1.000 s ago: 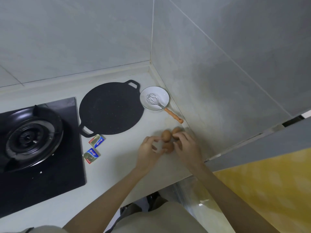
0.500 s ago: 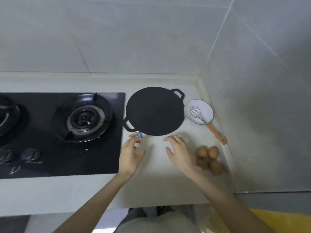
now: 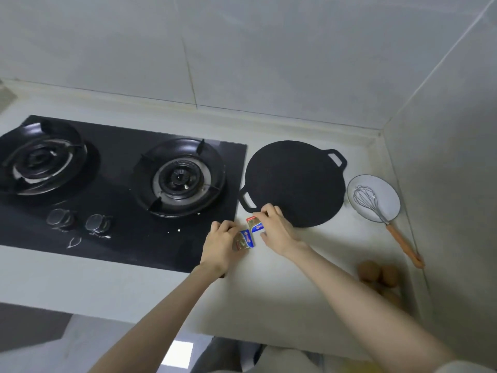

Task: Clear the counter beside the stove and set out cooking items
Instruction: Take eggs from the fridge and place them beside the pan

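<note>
Left packet (image 3: 245,239) (small, blue and red print with a green-brown panel): held in the left hand (image 3: 219,244), fingers curled round its left edge. It sits just off the right front corner of the stove (image 3: 121,205), low over the tabletop (image 3: 322,254). Whether it rests on the surface or is lifted, I cannot tell.

Right packet (image 3: 255,225), same print: pinched by the right hand (image 3: 278,231), fingertips on its far edge, thumb at its near edge. It sits just beyond the left packet, the two nearly touching, and just in front of the black griddle pan (image 3: 293,181).

Griddle pan: flat on the tabletop, between the stove and a white bowl (image 3: 391,189).

Whisk (image 3: 367,200): wire head in the bowl, orange handle out over the rim toward the side wall.

Brown eggs (image 3: 376,273): clustered at the front right by the wall, well apart from both hands.
</note>
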